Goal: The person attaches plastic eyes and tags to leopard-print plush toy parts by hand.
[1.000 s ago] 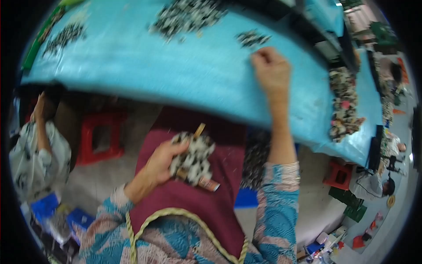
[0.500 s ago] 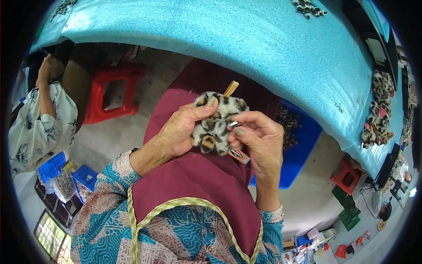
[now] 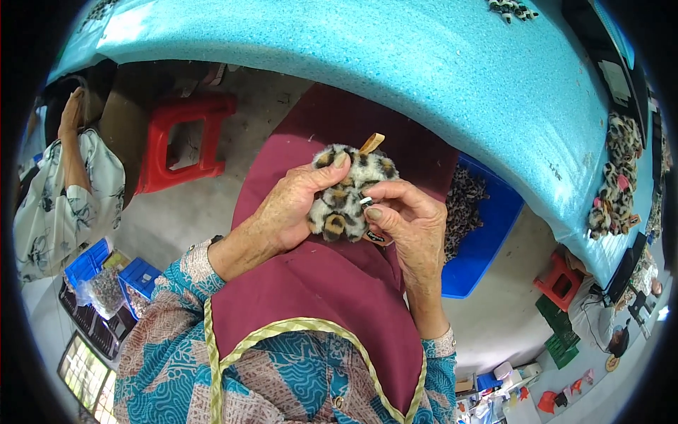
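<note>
A small leopard-spotted plush toy (image 3: 337, 201) in white, black and brown fur lies over my lap. My left hand (image 3: 286, 205) grips its left side, thumb pressed on top. Between the thumb and forefinger of my right hand (image 3: 413, 222) is a small black-and-white piece (image 3: 366, 201), held against the toy's right side; its kind is too small to make out. A tan ribbon loop (image 3: 372, 143) sticks up from the toy's far edge. Partly under my right fingers lies an orange-and-black tag (image 3: 376, 237).
A maroon apron (image 3: 318, 283) covers my lap. Ahead runs a table with a turquoise cover (image 3: 367, 63), spotted plush pieces (image 3: 614, 180) on its right. A blue bin (image 3: 487, 233) of spotted pieces stands at my right. Left are a red stool (image 3: 180, 141) and another person's arm (image 3: 75, 145).
My right hand has shifted slightly left, closer in against the toy, with the small piece still pinched. The orange tag is now more covered. My left hand keeps its grip.
</note>
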The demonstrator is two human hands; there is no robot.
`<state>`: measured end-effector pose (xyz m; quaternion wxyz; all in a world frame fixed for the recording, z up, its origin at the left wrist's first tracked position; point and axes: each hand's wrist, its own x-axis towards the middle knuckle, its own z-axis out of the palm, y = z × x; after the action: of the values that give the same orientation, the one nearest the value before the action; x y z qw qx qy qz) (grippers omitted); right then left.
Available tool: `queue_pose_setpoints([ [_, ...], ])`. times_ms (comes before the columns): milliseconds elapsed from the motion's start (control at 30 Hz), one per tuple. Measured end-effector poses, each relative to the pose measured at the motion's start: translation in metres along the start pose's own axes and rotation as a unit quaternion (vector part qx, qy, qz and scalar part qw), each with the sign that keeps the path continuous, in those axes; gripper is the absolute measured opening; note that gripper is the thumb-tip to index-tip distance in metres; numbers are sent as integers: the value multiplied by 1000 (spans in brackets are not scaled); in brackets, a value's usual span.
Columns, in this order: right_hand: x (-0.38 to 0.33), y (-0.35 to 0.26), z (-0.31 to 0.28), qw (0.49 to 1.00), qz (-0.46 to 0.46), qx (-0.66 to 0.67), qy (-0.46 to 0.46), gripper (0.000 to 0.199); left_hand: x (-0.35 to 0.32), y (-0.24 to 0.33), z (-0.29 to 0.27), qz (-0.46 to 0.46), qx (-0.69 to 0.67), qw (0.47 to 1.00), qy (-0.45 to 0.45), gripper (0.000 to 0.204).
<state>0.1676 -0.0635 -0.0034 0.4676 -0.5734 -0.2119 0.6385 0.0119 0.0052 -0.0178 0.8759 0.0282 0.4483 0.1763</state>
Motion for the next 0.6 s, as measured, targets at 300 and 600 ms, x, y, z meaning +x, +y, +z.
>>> queue_pose_setpoints([
  [300,5,7,3,997,-28,-63,18,16,0,-3,-3,55,88,995,12,26],
  [600,8,20,0,991,-57,-116,21,15,-7,-6,-3,156,339,927,43,17],
])
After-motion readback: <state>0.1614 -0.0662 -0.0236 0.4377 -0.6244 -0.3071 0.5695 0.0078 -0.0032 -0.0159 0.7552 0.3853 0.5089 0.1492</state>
